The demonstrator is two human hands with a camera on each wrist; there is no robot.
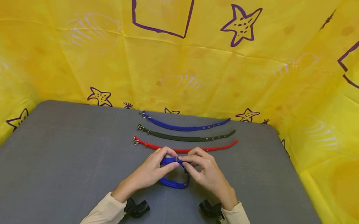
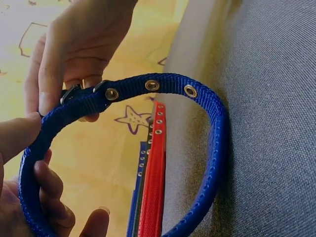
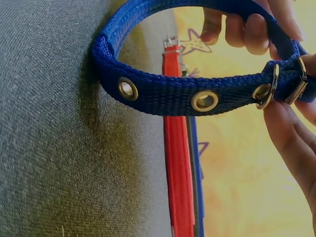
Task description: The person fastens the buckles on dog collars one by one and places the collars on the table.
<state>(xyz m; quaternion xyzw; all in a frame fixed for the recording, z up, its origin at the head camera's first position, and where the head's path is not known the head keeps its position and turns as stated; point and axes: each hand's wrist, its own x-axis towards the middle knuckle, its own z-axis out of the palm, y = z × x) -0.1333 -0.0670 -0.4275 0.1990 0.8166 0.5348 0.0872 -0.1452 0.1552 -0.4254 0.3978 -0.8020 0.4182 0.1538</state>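
A blue webbing collar (image 1: 173, 183) with metal eyelets is bent into a loop between both hands, its lower edge near the grey table. My left hand (image 1: 152, 166) grips the band on the left of the loop, thumb and fingers on either side of it. At the buckle (image 3: 297, 81), my right hand (image 1: 208, 169) pinches the strap between thumb and fingers. In the right wrist view a metal ring (image 3: 274, 86) stands beside the buckle, over one eyelet. Fingers partly hide the strap's end.
Beyond the hands, a red collar (image 1: 154, 146), a dark green collar (image 1: 177, 137) and another blue collar (image 1: 181, 128) lie straightened in a row on the grey table (image 1: 66, 159). Yellow patterned cloth (image 1: 187, 63) hangs behind and at the sides.
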